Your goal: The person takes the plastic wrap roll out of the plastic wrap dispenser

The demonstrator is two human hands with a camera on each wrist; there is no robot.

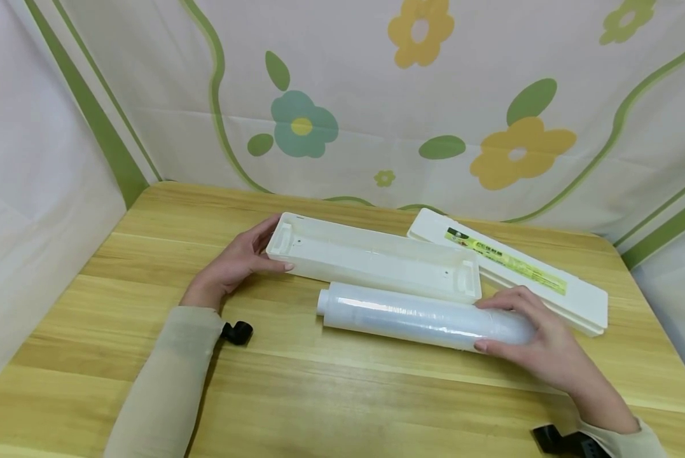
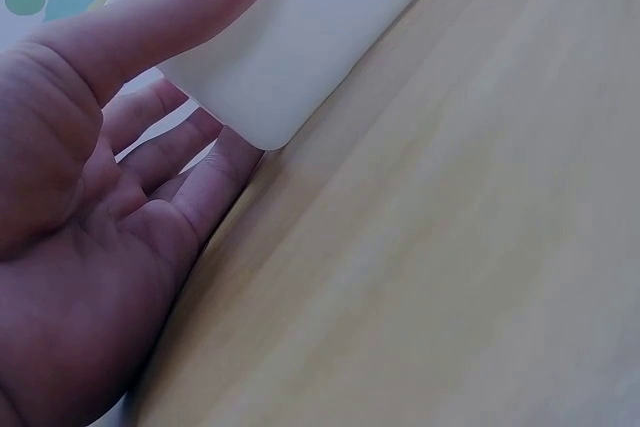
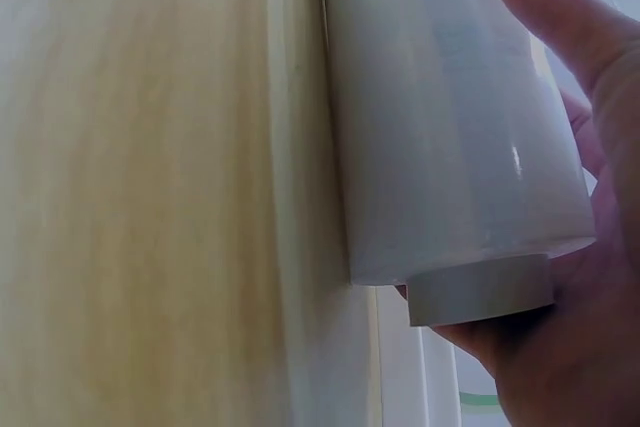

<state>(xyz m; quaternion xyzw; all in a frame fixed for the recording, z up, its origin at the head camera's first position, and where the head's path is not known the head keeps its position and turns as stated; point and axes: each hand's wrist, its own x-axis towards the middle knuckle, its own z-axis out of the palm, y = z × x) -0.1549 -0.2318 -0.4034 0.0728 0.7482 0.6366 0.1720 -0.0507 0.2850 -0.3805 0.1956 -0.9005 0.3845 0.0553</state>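
Note:
A long white plastic box [image 1: 313, 268] lies open side up on the table. My left hand [image 1: 233, 261] holds its left end. In the left wrist view the thumb [image 2: 195, 12] lies along the box's outer wall [image 2: 265, 87], and the other fingers reach behind and under its corner. In front of the box is a roll of cling film [image 1: 399, 316], its left core end [image 1: 322, 302] sticking out. My right hand [image 1: 548, 343] grips the roll near its right end, thumb on the near side, fingers over the far side. The right wrist view shows the core [image 3: 480, 290] by the palm.
A white lid [image 1: 585, 302] with a green and yellow label [image 1: 505, 261] lies at the right, behind the roll and against the box's right end. The wooden table [image 1: 296, 388] ends at a flowered cloth [image 1: 359, 83] at the back.

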